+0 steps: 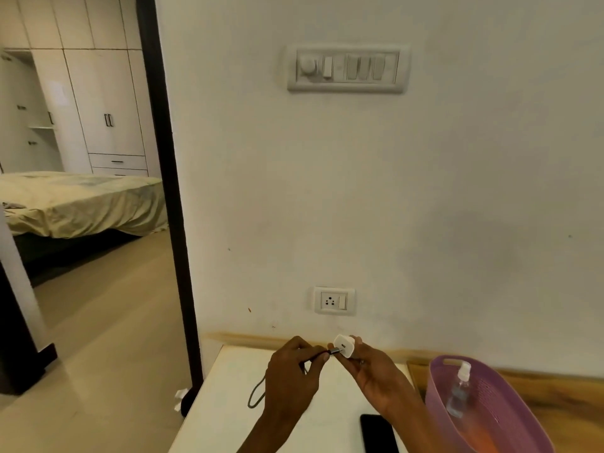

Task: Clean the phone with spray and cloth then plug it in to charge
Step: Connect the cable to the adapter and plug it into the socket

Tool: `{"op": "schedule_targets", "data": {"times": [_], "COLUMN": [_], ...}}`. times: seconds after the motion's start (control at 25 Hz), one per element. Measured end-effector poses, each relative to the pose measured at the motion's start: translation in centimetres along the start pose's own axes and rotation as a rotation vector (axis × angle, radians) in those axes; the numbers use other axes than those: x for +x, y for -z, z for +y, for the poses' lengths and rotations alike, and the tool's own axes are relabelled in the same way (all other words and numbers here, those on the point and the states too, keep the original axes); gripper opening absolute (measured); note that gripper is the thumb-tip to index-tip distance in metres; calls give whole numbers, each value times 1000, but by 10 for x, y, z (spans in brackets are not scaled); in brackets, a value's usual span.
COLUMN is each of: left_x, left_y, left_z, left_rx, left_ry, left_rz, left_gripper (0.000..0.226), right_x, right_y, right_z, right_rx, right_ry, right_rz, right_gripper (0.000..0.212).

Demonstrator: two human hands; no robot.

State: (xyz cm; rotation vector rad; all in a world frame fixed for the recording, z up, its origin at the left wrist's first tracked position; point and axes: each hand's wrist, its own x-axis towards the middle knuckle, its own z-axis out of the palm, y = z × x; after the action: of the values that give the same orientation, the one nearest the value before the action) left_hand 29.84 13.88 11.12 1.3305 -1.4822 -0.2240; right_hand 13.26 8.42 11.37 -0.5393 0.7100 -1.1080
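Note:
My right hand (376, 374) grips a white charger adapter (343, 345) above the white table (228, 403). My left hand (291, 374) pinches the metal plug end of a dark charging cable (256, 395), its tip touching the adapter's port. The cable loops down onto the table left of my wrist. A black phone (379, 433) lies flat on the table under my right forearm. A clear spray bottle (459, 387) leans inside a purple basket (510, 416) on the right, with something orange at the basket's bottom. A wall socket (333, 301) sits just above my hands.
A switch panel (348, 68) is mounted higher on the wall. A dark door frame (173, 223) at the left opens onto a room with a bed (81, 201) and wardrobes. A wooden ledge (555, 407) runs under the basket.

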Motion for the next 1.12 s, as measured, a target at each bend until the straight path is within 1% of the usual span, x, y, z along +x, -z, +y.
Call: {"op": "schedule_targets", "data": {"times": [0.16,0.32,0.56,0.8,1.12], "left_x": [2,2,1,6,11], "left_y": [6,7,9,11,5], "left_z": [11,20,28,34,38], "left_rx": [26,93,228,218,255], "left_ry": [24,4,-69,-50,-42], "left_rz": [-35,-75,-105,-88,-91], "left_gripper": [8,10,13,13,19], "right_x": [-9,-18,-27,-31,-32], "right_y": [-7,-7,-7,-9,-9], "right_z": [3,-1,-1,-1,-4], "right_rx": [0,-22,-177,-147,-218], "right_ry": [14,45,95,80,106], "right_rz": [4,29,50,72,88], "right_gripper": [15,26,28,26,23]}}
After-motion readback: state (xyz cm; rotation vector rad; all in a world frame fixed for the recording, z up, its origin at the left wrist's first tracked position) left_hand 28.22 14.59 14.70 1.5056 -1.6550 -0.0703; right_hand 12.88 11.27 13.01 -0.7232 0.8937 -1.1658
